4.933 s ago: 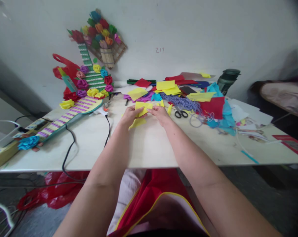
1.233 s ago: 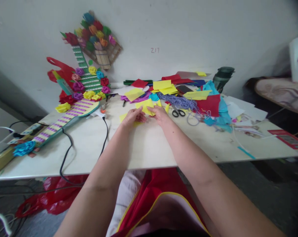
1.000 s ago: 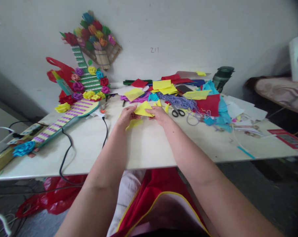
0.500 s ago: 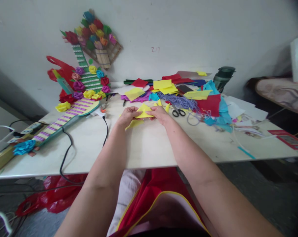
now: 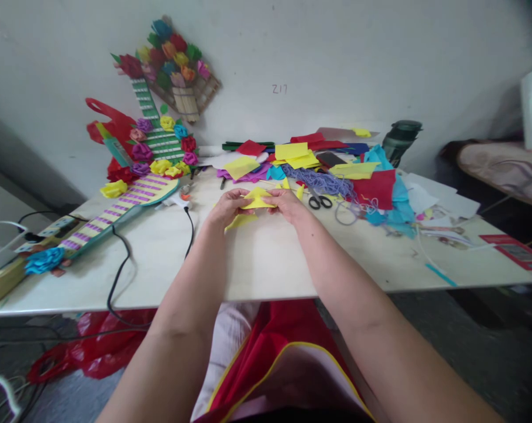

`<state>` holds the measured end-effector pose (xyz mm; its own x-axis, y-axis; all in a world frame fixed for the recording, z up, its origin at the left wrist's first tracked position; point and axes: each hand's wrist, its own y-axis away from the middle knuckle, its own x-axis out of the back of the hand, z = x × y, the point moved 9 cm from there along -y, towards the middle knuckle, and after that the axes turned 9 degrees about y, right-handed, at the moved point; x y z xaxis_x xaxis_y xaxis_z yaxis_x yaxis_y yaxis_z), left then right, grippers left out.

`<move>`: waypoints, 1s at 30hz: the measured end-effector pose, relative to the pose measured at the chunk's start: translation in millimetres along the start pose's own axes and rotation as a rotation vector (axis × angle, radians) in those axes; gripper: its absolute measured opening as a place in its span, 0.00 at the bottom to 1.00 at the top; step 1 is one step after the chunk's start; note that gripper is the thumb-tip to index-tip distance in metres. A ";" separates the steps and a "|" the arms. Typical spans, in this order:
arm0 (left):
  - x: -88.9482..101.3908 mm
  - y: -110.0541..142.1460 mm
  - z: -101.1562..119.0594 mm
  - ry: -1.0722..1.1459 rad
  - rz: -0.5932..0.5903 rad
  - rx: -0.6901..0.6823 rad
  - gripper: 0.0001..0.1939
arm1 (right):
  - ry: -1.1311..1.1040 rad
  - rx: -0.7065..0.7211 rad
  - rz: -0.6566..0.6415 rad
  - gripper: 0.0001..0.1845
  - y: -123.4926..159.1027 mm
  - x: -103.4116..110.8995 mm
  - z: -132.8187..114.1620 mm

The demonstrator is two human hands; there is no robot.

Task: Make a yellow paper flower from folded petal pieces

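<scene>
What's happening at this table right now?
A person's left hand and right hand are pinching a small yellow sheet between them, over the table. Another yellow piece shows just below the held one. The scissors lie untouched to the right of the hands, by the purple yarn. A striped decoration with colourful flowers is off to the left.

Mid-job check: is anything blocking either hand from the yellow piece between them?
Nothing visible does. The left hand and the right hand both pinch the yellow piece directly, at opposite sides. A second yellow sheet shows nearer the person, and the scissors lie right of the right hand; neither comes between.
</scene>
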<state>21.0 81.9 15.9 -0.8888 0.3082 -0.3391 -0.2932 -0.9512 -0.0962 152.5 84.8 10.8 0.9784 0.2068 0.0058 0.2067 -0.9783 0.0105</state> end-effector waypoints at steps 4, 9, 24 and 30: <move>2.0 0.1 0.6 0.032 0.019 -0.007 0.14 | -0.030 0.030 -0.021 0.12 -4.0 0.4 2.0; 3.7 -0.6 0.7 0.056 0.016 -0.015 0.12 | -0.057 0.066 -0.058 0.12 -1.8 -2.5 -1.9; 3.3 -1.0 4.8 0.075 -0.001 -0.033 0.10 | -0.103 0.169 -0.131 0.08 6.5 -9.7 -16.3; 4.1 -0.9 7.5 0.007 0.025 -0.052 0.12 | -0.038 0.188 -0.088 0.12 3.4 -8.5 -14.4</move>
<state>15.0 84.1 21.6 -0.8929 0.2845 -0.3490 -0.2520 -0.9581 -0.1363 144.7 79.8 25.3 0.9553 0.2946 -0.0251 0.2858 -0.9417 -0.1776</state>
